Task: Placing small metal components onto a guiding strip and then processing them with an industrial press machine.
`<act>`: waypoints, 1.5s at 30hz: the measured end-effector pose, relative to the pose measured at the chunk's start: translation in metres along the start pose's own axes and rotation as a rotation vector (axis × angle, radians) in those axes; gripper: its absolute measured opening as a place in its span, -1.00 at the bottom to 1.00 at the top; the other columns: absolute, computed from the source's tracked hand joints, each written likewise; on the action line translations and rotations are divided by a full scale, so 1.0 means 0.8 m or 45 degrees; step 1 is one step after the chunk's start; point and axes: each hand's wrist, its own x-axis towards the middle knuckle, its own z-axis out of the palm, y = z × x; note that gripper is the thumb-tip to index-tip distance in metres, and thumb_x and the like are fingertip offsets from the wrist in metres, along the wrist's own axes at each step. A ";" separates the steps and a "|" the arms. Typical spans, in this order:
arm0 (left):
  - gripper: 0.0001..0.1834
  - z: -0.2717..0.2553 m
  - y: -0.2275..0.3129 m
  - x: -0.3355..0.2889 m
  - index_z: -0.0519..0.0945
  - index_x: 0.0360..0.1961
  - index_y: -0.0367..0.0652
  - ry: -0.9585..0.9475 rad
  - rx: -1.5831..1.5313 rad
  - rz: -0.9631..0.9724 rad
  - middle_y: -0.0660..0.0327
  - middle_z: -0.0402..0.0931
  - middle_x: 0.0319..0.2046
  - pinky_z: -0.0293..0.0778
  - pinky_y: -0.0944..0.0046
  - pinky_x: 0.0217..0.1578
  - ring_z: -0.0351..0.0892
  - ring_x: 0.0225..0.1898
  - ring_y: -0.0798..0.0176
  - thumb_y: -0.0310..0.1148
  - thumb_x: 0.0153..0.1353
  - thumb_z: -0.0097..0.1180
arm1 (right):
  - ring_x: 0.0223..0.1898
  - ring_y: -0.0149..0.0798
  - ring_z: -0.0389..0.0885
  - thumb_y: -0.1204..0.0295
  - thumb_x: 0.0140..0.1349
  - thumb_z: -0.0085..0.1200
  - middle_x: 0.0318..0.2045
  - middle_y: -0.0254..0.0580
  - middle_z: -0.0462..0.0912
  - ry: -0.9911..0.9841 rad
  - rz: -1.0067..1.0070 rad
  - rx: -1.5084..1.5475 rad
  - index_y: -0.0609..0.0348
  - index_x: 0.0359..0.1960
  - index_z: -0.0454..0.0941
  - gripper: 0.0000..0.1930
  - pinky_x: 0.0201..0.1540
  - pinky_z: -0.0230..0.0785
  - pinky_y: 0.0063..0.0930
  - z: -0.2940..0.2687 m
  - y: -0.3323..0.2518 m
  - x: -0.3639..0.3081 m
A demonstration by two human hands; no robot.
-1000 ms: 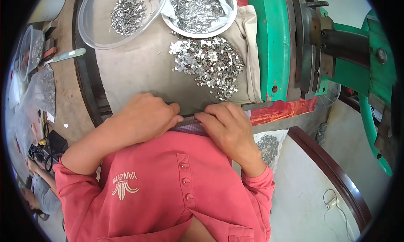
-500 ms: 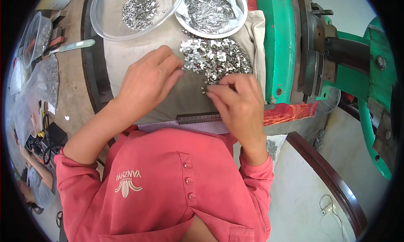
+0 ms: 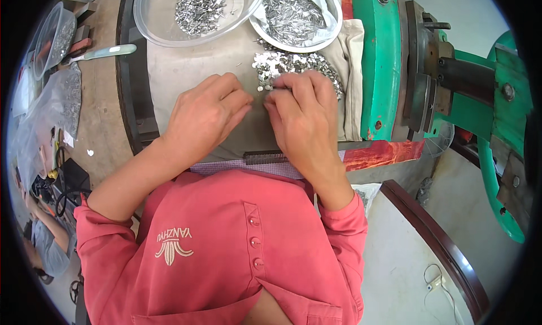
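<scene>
My left hand (image 3: pixel 209 113) hovers over the cloth (image 3: pixel 169 79), thumb and fingertips pinched together. Whatever they may hold is too small to make out. Just to the right, my right hand (image 3: pixel 305 116) is at the near edge of a pile of small, flat, shiny metal pieces (image 3: pixel 324 66), covering part of it. Its thumb and index finger are pressed together, and I cannot make out what is between them. The two hands are a short gap apart. Close to my body, a dark ridged strip (image 3: pixel 265 157) lies along the cloth's front edge.
Beyond the pile stand a clear plastic tub (image 3: pixel 144 20) and a white bowl (image 3: pixel 337 21), both with small metal parts. A green machine (image 3: pixel 372 71) borders the right. To the left are a light-handled tool (image 3: pixel 107 53) and a plastic bag (image 3: pixel 56 110). Another person (image 3: pixel 51 246) sits far left.
My right hand has moved up and slightly left, over the near part of the pile and closer to my left hand. The left hand stays pinched. The whole view has shifted slightly.
</scene>
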 end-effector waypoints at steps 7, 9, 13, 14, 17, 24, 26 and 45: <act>-0.85 0.002 0.001 0.001 0.59 -0.41 -0.19 -0.014 0.025 0.025 0.21 0.50 -0.37 0.50 0.11 -0.39 0.56 -0.35 0.08 -0.53 0.00 0.34 | -0.06 -0.08 0.44 0.59 -0.09 0.39 -0.18 -0.32 0.59 -0.122 0.264 0.256 0.06 -0.32 0.75 -0.76 -0.01 0.31 -0.25 -0.037 0.001 -0.040; -0.84 0.002 0.000 0.002 0.58 -0.42 -0.19 0.026 0.004 0.030 0.21 0.49 -0.39 0.49 0.12 -0.40 0.56 -0.36 0.09 -0.56 -0.02 0.33 | -0.07 -0.07 0.44 0.59 -0.09 0.39 -0.19 -0.32 0.59 -0.028 0.273 0.191 0.06 -0.33 0.74 -0.76 -0.01 0.31 -0.26 -0.046 0.006 -0.043; -0.83 -0.005 0.003 -0.004 0.58 -0.41 -0.19 -0.010 -0.018 0.010 0.21 0.49 -0.39 0.48 0.13 -0.39 0.55 -0.36 0.09 -0.58 -0.03 0.31 | -0.07 -0.07 0.44 0.59 -0.09 0.40 -0.19 -0.32 0.59 -0.011 0.325 0.152 0.05 -0.33 0.71 -0.76 -0.02 0.32 -0.26 -0.048 0.006 -0.051; -0.83 -0.009 0.007 -0.007 0.59 -0.40 -0.19 -0.041 -0.048 0.004 0.20 0.49 -0.38 0.48 0.14 -0.38 0.55 -0.35 0.08 -0.58 -0.03 0.32 | -0.07 -0.06 0.44 0.59 -0.09 0.40 -0.18 -0.32 0.58 -0.013 0.310 0.173 0.06 -0.33 0.71 -0.76 -0.03 0.33 -0.25 -0.046 0.004 -0.051; -0.82 -0.014 0.017 -0.017 0.60 -0.39 -0.18 -0.097 -0.143 -0.008 0.19 0.50 -0.36 0.48 0.15 -0.36 0.55 -0.33 0.06 -0.58 -0.04 0.33 | -0.07 -0.04 0.44 0.58 -0.08 0.38 -0.17 -0.31 0.57 -0.021 0.260 0.187 0.06 -0.32 0.71 -0.76 -0.03 0.35 -0.24 -0.035 -0.001 -0.047; -0.84 -0.013 0.026 -0.042 0.58 -0.42 -0.15 -0.117 -0.219 -0.021 0.24 0.48 -0.33 0.48 0.14 -0.34 0.54 -0.31 0.11 -0.51 -0.03 0.33 | -0.04 -0.05 0.42 0.59 -0.07 0.37 -0.17 -0.29 0.57 -0.024 0.262 0.225 0.04 -0.32 0.72 -0.76 0.01 0.32 -0.22 -0.032 -0.005 -0.039; -0.82 -0.012 0.027 -0.047 0.59 -0.41 -0.15 -0.120 -0.243 -0.032 0.23 0.50 -0.33 0.47 0.15 -0.35 0.54 -0.32 0.10 -0.52 -0.04 0.36 | -0.05 -0.06 0.42 0.59 -0.08 0.38 -0.18 -0.31 0.57 -0.018 0.329 0.209 0.04 -0.33 0.72 -0.76 0.00 0.31 -0.23 -0.036 0.002 -0.045; -0.79 0.009 0.029 -0.069 0.62 -0.37 -0.09 -0.150 -0.264 0.006 0.32 0.49 -0.28 0.41 0.19 -0.27 0.52 -0.25 0.20 -0.40 -0.05 0.41 | -0.02 -0.09 0.44 0.48 -0.11 0.44 -0.15 -0.37 0.59 -0.034 0.124 0.132 0.01 -0.42 0.66 -0.79 0.04 0.25 -0.22 -0.006 -0.013 -0.034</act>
